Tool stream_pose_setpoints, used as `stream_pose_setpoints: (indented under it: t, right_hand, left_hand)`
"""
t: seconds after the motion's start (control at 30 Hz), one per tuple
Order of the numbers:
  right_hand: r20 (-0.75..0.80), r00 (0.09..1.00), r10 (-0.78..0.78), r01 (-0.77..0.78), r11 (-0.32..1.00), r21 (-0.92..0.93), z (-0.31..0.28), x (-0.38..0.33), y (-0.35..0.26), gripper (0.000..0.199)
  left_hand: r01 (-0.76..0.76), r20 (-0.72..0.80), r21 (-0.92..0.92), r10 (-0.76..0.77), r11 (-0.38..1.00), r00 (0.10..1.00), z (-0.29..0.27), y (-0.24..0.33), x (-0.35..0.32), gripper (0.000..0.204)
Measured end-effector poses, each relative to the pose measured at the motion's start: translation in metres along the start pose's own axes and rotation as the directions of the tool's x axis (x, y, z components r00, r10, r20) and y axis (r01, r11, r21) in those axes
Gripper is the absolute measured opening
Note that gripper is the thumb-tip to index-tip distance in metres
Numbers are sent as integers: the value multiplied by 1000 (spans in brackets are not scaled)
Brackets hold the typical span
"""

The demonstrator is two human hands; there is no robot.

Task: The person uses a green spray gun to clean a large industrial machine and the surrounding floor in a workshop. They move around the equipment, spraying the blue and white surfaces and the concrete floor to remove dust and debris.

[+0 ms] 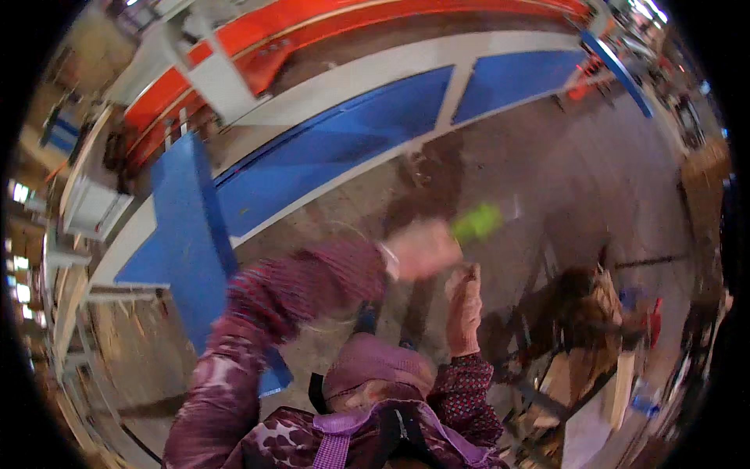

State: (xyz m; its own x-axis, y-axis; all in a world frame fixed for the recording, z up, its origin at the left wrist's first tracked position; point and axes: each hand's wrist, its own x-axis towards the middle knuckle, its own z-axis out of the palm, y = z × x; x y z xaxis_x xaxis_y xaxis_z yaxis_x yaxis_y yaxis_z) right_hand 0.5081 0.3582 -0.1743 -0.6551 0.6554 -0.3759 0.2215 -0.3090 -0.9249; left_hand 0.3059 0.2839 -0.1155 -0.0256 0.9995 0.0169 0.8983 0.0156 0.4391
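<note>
My left hand (422, 250), smeared by motion, reaches across in front of my body with its sleeve pushed toward the wrist. A bright green object (477, 223) sticks out past its fingers and appears held in them. Blur hides what kind of thing it is. Just below and to the right, my right hand (464, 309) is raised with its fingers closed together. Something small and dark shows at its fingertips, too unclear to name. The two hands are close to each other above the concrete floor.
Ahead runs a long machine with blue panels (336, 144), a pale frame and an orange beam (328, 19). A blue upright part (187, 211) stands near my left arm. Wooden boards (623, 391) and dark metal framing lie at the lower right.
</note>
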Motion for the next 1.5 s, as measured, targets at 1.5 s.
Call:
stream_pose_setpoints:
  t: [1.5]
  right_hand:
    - [934,227,275,179,931,-318,355,-311,-81,42]
  left_hand:
    - [162,-157,-986,-564,42,-811,266,504,-654,22]
